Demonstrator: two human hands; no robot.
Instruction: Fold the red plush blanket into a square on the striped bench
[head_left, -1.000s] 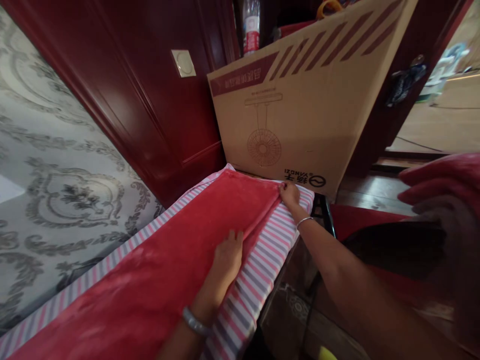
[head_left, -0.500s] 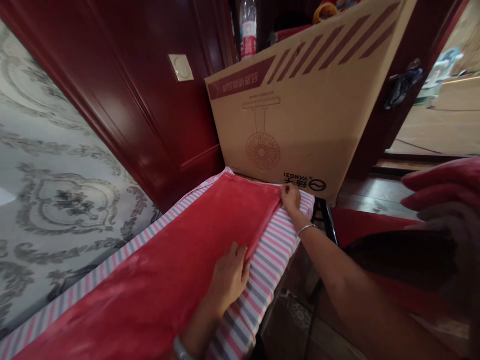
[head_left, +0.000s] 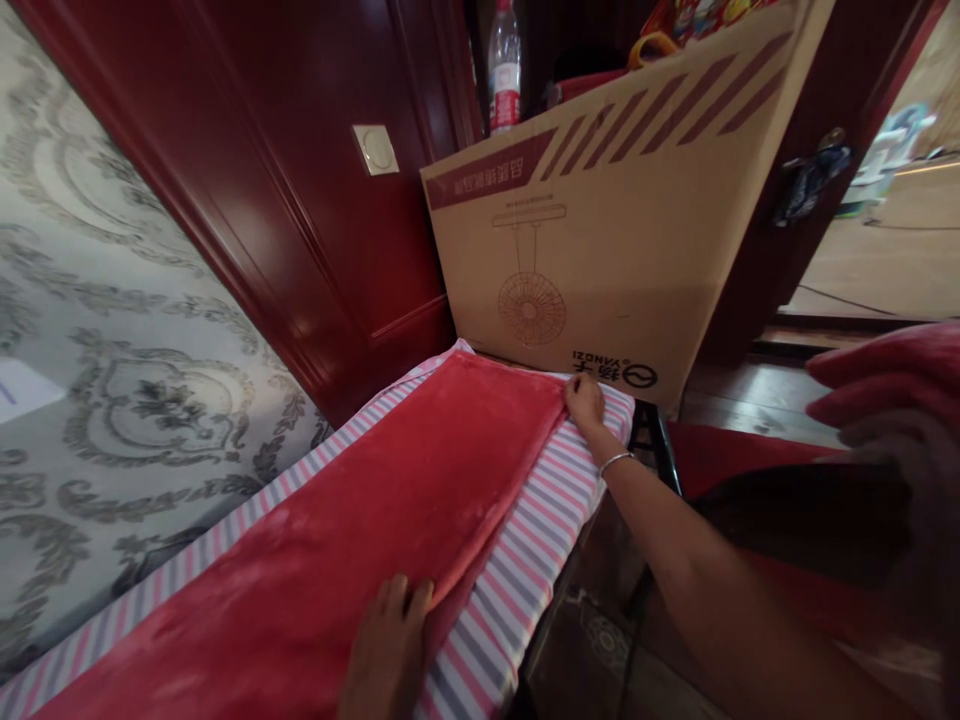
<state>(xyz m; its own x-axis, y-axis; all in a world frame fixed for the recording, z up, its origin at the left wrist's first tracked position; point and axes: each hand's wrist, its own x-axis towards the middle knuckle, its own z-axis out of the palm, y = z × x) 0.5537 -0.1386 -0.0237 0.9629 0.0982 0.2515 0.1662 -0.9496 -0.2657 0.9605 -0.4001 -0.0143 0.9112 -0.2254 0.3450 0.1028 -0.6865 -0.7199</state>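
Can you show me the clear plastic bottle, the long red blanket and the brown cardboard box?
Clear plastic bottle [head_left: 505, 80], head view: on its label.
Long red blanket [head_left: 352, 500], head view: middle of its top.
Brown cardboard box [head_left: 607, 240], head view: on its printed front.

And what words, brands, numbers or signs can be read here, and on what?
"YANGZI": upside down on the cardboard box.
"扬子": beside it, also upside down.
Chinese characters on maroon band: too blurred to read surely.
Line above fan drawing: too small.
Bottle label: too blurred.
White paper, left: unreadable.

a plush red blanket [head_left: 420, 460] lies folded along a striped sheet [head_left: 551, 505].
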